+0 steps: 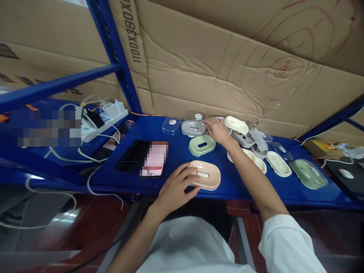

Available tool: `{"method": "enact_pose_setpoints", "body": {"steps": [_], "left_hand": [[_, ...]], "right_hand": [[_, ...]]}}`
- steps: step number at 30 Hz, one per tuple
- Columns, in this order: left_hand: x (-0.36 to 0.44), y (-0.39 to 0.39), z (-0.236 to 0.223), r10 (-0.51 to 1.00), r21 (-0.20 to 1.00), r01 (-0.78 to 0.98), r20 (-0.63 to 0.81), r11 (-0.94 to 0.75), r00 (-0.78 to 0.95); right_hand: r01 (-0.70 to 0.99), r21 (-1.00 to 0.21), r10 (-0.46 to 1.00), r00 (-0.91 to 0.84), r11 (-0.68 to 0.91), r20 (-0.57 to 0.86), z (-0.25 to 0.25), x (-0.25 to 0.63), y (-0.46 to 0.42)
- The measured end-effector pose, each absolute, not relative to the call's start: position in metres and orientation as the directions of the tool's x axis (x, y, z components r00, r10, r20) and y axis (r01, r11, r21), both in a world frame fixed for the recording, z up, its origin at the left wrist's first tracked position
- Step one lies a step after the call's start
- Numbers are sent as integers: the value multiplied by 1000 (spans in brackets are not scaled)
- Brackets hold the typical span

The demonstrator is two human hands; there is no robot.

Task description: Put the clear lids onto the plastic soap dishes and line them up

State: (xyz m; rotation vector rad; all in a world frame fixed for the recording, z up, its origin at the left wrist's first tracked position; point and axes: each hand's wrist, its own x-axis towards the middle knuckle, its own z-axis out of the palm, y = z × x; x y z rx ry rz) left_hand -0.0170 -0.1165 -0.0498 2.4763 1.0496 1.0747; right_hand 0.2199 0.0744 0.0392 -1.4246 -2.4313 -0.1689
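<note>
My left hand [179, 186] grips the left end of a peach soap dish [212, 178] near the table's front edge, thumb at the front and fingers over the rim. A pale oblong piece shows in the dish's middle slot. Farther back, my right hand [217, 129] reaches out with its fingers closed at the right end of a grey soap dish [193, 128]; part of the grip is hidden. Between the two lies a green soap dish [201, 145] with an oblong slot through which the blue table shows.
Cream and grey dish parts [243, 138] are piled right of my right hand. A cream tray [278, 164], a green dish with clear lid [308, 174] and a clear lid [171, 125] lie about the blue table. A phone [156, 159] lies left; cardboard [193, 68] stands behind.
</note>
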Motion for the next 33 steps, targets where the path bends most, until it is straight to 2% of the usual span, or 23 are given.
{"method": "enact_pose_setpoints", "body": {"steps": [2,6,13,15,19,21,24,28,33], "left_hand": [[-18,-117,-51,702,469,526,533,-710,473],[-20,-116,-53,703,465,529,520,-710,486],[-20,-114,-52,722,501,521,515,-691,462],[-21,-114,-53,738,527,516,505,-675,449],[-22,-117,-56,816,607,546,450,-577,362],[-22,-118,-58,837,636,546,445,-545,318],[-22,-118,-59,835,647,530,461,-548,300],[-23,-115,-61,841,669,510,430,-541,329],[-27,-112,-65,851,713,475,361,-516,382]], "right_hand": [[914,-13,872,-384,406,303,43,200,109],[959,-7,908,-266,283,324,39,182,147],[966,4,900,-244,260,361,42,182,136],[950,-41,868,-264,309,420,43,189,112],[801,-143,745,-452,581,491,28,219,26],[740,-151,693,-509,655,510,13,232,-26],[709,-170,688,-551,684,472,-7,242,-87],[615,-296,681,-629,731,375,-22,239,-114],[480,-366,603,-634,798,484,-29,233,-113]]}}
